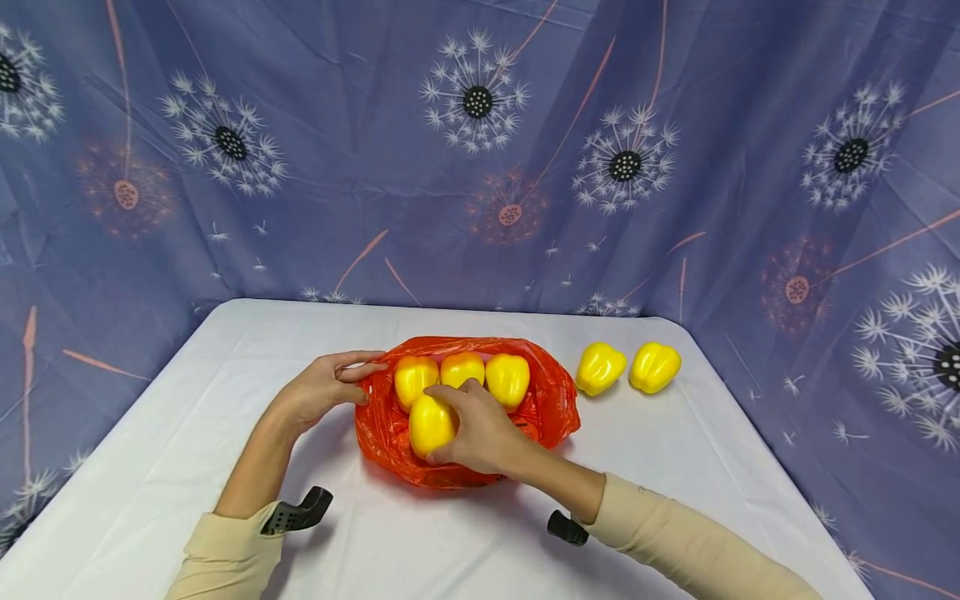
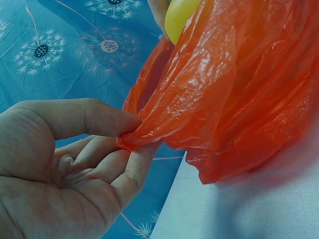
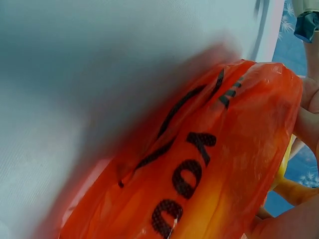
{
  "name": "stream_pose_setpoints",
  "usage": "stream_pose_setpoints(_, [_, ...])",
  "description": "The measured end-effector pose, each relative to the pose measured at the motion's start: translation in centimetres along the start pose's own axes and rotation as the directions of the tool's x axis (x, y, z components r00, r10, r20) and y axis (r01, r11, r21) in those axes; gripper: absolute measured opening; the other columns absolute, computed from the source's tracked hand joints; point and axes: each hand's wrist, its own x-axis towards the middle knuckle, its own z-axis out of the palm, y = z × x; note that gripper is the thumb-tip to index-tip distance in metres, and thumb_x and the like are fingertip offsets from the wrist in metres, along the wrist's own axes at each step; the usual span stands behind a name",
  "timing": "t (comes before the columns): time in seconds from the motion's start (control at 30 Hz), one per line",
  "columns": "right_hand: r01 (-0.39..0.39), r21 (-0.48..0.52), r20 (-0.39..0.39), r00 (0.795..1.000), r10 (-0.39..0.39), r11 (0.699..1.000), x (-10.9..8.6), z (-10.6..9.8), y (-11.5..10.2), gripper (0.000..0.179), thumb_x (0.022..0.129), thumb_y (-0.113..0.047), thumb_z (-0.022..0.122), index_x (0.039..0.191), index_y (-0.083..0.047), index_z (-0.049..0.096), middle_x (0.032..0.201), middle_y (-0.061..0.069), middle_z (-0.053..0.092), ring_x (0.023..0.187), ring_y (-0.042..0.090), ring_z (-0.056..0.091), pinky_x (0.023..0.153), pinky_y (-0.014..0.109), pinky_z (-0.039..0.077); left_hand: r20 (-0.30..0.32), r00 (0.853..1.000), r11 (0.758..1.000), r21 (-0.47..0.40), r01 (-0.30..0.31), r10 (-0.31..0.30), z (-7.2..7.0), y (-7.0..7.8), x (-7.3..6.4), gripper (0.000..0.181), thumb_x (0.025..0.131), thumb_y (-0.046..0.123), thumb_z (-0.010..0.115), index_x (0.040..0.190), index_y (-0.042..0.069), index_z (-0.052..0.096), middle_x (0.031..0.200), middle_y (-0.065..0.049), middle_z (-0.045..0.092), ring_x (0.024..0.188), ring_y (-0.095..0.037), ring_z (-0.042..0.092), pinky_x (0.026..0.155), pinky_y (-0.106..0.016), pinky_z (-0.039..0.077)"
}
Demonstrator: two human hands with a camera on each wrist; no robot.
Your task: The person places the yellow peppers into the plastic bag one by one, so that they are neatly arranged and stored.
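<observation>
A red plastic bag [image 1: 558, 404] lies with its mouth spread toward me in the head view. My left hand [image 1: 322, 390] pinches its left rim between thumb and fingers, plain in the left wrist view on the bag's gathered edge [image 2: 134, 137]. Inside the mouth my right hand [image 1: 483, 429] grips a yellow bell pepper [image 1: 430, 427], thumb on the near side. Behind it three more peppers stand in a row: a left one [image 1: 415, 377], a middle one [image 1: 461, 367] and a right one [image 1: 508, 379]. Black print marks the bag's side [image 3: 187, 179] in the right wrist view.
Two yellow bell peppers, one nearer the bag [image 1: 600, 368] and one farther right [image 1: 655, 367], lie on the white-covered table [image 1: 660, 492]. A blue curtain [image 1: 360, 167] with dandelion print hangs behind and along both sides.
</observation>
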Motion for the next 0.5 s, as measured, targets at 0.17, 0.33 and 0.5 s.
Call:
stream_pose_setpoints(0.17, [0.005,-0.010,0.020,1.000,-0.004,1.000,0.3,0.6,-0.2,0.077,0.069,-0.031,0.092,0.139,-0.023,0.062,0.115,0.006,0.061,0.099,0.016,0.052,0.083,0.032,0.049,-0.007,1.000,1.000,0.011,-0.003,0.003,-0.1,-0.1,-0.1,0.073,0.077,-0.008,0.063,0.148,-0.002,0.048,0.142,-0.023,0.057,0.143,-0.035,0.044,0.085,-0.021,0.051])
stream_pose_setpoints(0.33, [0.000,-0.004,0.037,0.999,0.000,1.000,0.4,1.1,-0.4,0.076,0.070,-0.029,0.091,0.139,-0.024,0.062,0.116,0.005,0.060,0.101,0.015,0.052,0.084,0.032,0.050,-0.008,1.000,1.000,0.010,0.002,-0.002,-0.1,-0.1,-0.1,0.073,0.077,-0.008,0.063,0.148,-0.001,0.049,0.142,-0.022,0.058,0.145,-0.036,0.041,0.087,-0.021,0.050])
stream_pose_setpoints(0.5, [0.007,-0.007,0.046,0.999,-0.007,1.000,0.6,1.3,-0.5,0.076,0.070,-0.028,0.091,0.139,-0.024,0.061,0.118,0.005,0.061,0.103,0.016,0.053,0.084,0.032,0.051,0.000,1.000,1.000,0.007,0.000,0.000,-0.1,0.0,0.0,0.073,0.076,-0.008,0.063,0.148,-0.001,0.049,0.143,-0.023,0.057,0.145,-0.036,0.040,0.087,-0.021,0.050])
